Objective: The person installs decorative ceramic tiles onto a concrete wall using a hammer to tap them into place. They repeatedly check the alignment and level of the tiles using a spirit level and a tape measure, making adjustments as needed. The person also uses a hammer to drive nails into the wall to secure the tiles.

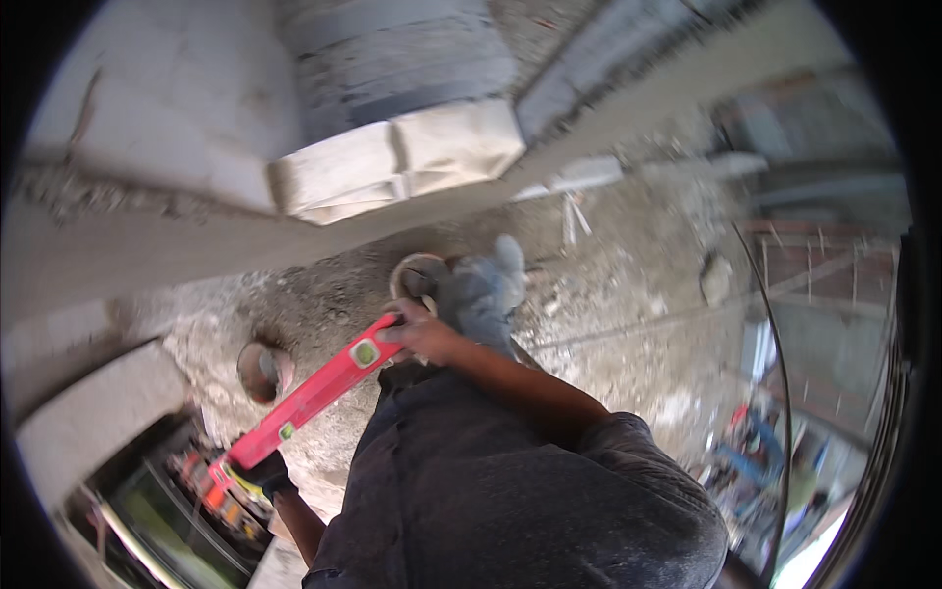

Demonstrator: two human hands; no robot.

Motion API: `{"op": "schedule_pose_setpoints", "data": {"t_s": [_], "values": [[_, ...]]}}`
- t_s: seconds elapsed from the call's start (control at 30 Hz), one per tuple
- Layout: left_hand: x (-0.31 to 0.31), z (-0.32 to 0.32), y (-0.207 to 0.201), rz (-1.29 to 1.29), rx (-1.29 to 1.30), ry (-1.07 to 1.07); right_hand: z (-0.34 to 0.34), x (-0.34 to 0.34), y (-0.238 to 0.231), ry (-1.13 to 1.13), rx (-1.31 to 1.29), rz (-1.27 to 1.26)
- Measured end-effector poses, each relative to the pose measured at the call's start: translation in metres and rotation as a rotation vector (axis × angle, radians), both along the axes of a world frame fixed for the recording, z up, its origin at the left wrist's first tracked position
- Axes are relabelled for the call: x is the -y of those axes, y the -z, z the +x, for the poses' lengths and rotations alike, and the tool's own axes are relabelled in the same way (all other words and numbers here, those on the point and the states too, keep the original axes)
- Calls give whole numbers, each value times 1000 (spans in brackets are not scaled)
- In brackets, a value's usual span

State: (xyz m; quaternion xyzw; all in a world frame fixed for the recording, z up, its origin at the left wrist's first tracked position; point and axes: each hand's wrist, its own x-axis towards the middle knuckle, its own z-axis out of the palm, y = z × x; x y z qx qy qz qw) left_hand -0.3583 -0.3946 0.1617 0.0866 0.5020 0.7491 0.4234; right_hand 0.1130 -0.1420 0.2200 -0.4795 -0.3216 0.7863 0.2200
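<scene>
A long red spirit level (319,393) with pale green vials slants across in front of my body, its far end higher up to the right. My right hand (422,334) is closed around that upper end, with dusty-looking fingers. At the lower left end, my left hand (265,475) wears a dark glove with a yellow patch and grips the level. Most of the left fingers are hidden behind it. The level is held in the air, with the rough ground beneath it.
Ahead stands a concrete ledge with a pale block (402,162) on it. Round pots or pipe ends (265,371) stand on rubble ground. At lower left is a dark container (186,510) beside orange and red items. A dark cable (775,344) hangs at right, near blurred clutter.
</scene>
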Motion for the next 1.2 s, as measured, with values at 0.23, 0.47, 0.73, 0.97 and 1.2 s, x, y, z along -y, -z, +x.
{"op": "schedule_pose_setpoints", "data": {"t_s": [0.23,0.47,0.73,0.97,1.2], "values": [[-61,-56,-11,-255,534,352,-77,108,72,835,-46,-357],[-124,-41,-24,-395,1032,625,-92,169,132,1220,-136,-550],[-193,131,6,-527,560,744,35,159,83,1586,-404,60],[-241,227,-34,-324,650,821,93,72,1,1274,-234,111],[-304,248,-40,-267,556,468,161,-17,-15,1116,-72,249]]}}
